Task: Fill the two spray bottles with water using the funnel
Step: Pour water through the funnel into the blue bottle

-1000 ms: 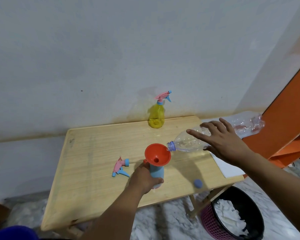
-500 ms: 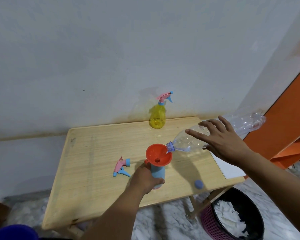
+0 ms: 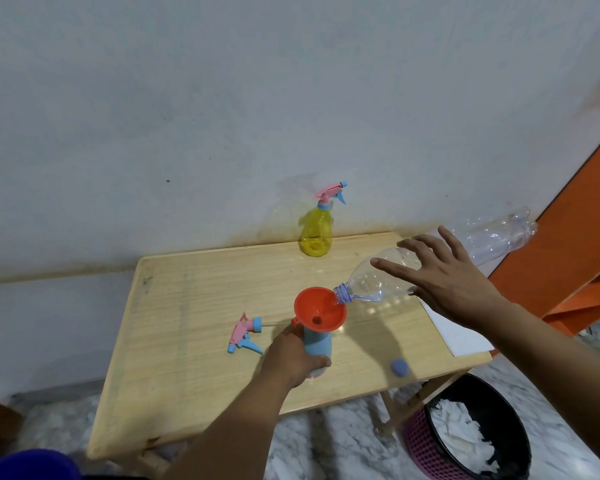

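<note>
Against the pale wall stood the wooden table [image 3: 187,341], and the left hand [image 3: 293,358] was clamped round the blue spray bottle [image 3: 318,346] with the orange funnel [image 3: 317,308] seated in its neck. Right hand [image 3: 444,282], fingers splayed, gripped the tilted clear water bottle [image 3: 371,285], mouth over the funnel's rim! Yellow spray bottle [image 3: 316,233] stood capped at the back, the loose spray head [image 3: 245,334] lying just left of the blue one.
</note>
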